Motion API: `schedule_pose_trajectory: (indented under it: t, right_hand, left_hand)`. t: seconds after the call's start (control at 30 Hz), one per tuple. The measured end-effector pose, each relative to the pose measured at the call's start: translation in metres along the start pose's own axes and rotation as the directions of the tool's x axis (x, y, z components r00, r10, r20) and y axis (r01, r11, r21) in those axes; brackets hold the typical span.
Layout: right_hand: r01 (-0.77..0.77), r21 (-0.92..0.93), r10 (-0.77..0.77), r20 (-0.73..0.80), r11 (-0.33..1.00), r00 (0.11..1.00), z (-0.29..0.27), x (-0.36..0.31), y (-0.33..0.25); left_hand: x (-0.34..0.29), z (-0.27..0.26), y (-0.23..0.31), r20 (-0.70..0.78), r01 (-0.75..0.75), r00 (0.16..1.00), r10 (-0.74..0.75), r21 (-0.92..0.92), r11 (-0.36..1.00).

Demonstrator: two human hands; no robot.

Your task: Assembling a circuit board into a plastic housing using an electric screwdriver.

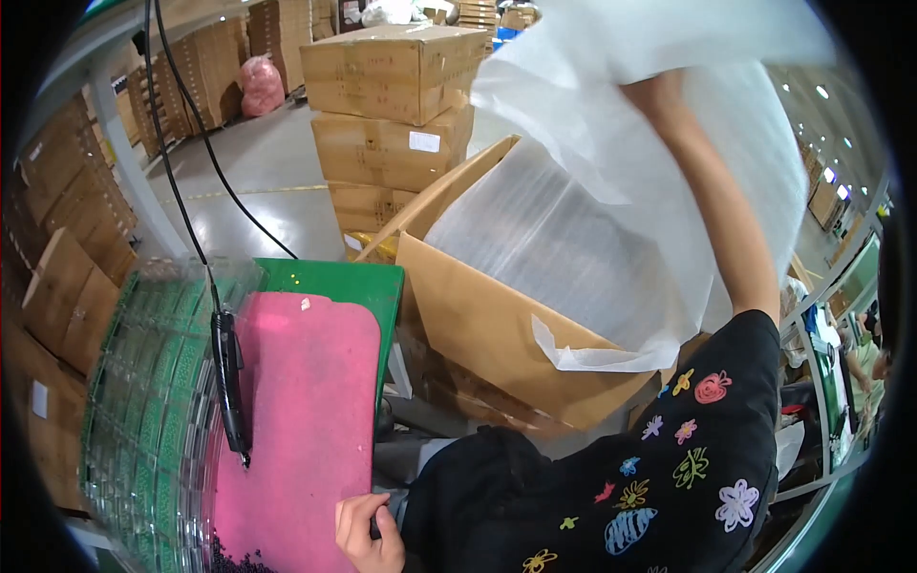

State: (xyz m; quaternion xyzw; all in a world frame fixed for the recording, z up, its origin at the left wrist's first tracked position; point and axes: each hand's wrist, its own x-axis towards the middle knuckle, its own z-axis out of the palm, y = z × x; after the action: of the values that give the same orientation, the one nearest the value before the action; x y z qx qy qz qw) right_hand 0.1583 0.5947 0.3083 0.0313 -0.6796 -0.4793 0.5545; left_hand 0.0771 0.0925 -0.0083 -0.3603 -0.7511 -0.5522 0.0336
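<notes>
My right forearm [726, 220] reaches up and away from me. Its hand is buried in the folds of a large white foam sheet [650, 57], which it holds lifted above an open cardboard box [478, 325]. The sheet hangs down into the box and lines its inside [573, 248]. My left hand [368, 537] rests low at the near right corner of a pink pad [306, 411]. Its fingers are curled closed, and I see nothing in them.
The pink pad lies on a green tabletop [353, 282]. A stack of clear trays with green parts [153, 401] stands to its left. A black power screwdriver [229, 382] hangs on a cable over the pad. Stacked cartons [392, 105] stand behind the box.
</notes>
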Motion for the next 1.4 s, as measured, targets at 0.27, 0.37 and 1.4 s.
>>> schedule_pose_trajectory:
  t: [0.27,0.37,1.4]
  right_hand:
    - [-0.781,0.217,-0.54,0.824,0.585,-0.175,0.036,-0.22,-0.085]
    - [-0.818,0.232,-0.709,0.651,0.527,-0.272,-0.001,-0.298,-0.134]
    - [-0.703,-0.673,0.75,-0.339,0.228,0.568,-0.386,-0.304,0.15]
  left_hand:
    - [0.0,0.002,-0.004,0.016,-0.049,0.999,0.048,0.052,0.997]
    - [0.0,0.003,-0.005,0.037,-0.05,0.998,0.048,0.069,0.996]
    - [0.148,0.216,0.023,0.208,-0.455,0.847,0.489,-0.191,0.87]
